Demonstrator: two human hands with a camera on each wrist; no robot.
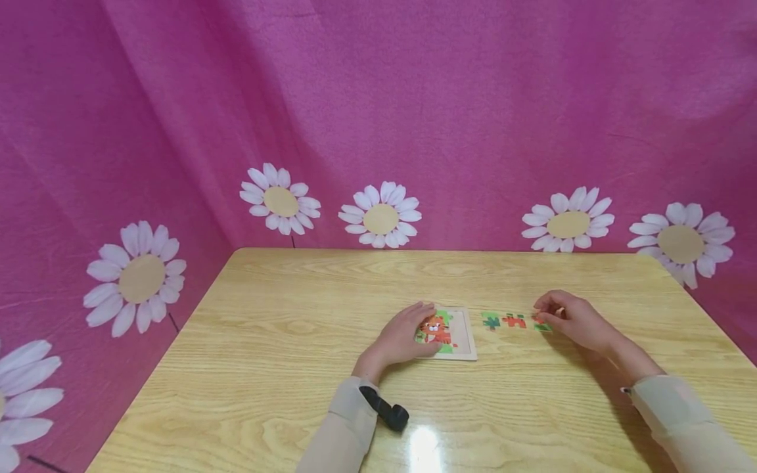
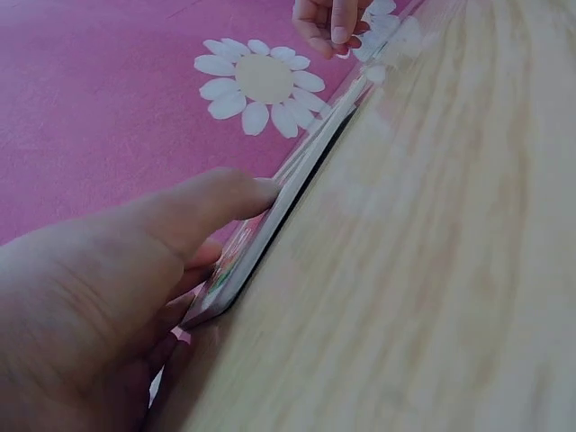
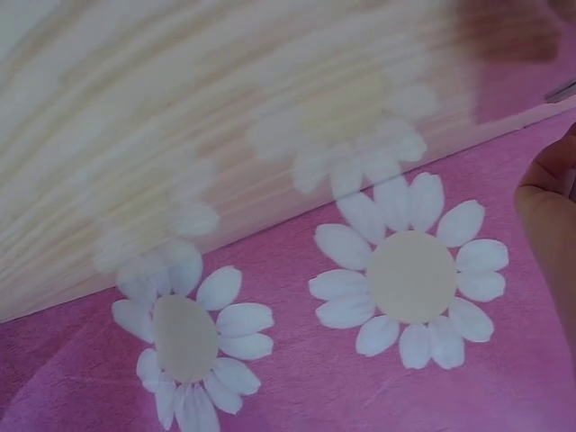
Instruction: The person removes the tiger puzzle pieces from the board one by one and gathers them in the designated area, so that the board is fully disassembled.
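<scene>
In the head view my left hand (image 1: 402, 335) spans a wooden puzzle board (image 1: 467, 335) showing an orange cartoon cat (image 1: 436, 328) on green. The left wrist view shows the thumb (image 2: 238, 193) pressing the board's near rim, with the other fingers curled at its left end. The right side of the board is bare wood. To the right, my right hand (image 1: 576, 322) pinches a small puzzle piece, mostly hidden by the fingertips; a bit of red shows there. Just below those fingertips is a green piece (image 1: 543, 326). Only part of this hand (image 3: 551, 220) enters the right wrist view.
Between the hands lie a green puzzle piece (image 1: 491, 321) and an orange-red one (image 1: 514, 320), in a row beside the board. The wood-grain table (image 1: 266, 368) ends at a pink curtain (image 1: 461, 131) with printed daisies. A black strap (image 1: 384, 408) hangs from the left cuff.
</scene>
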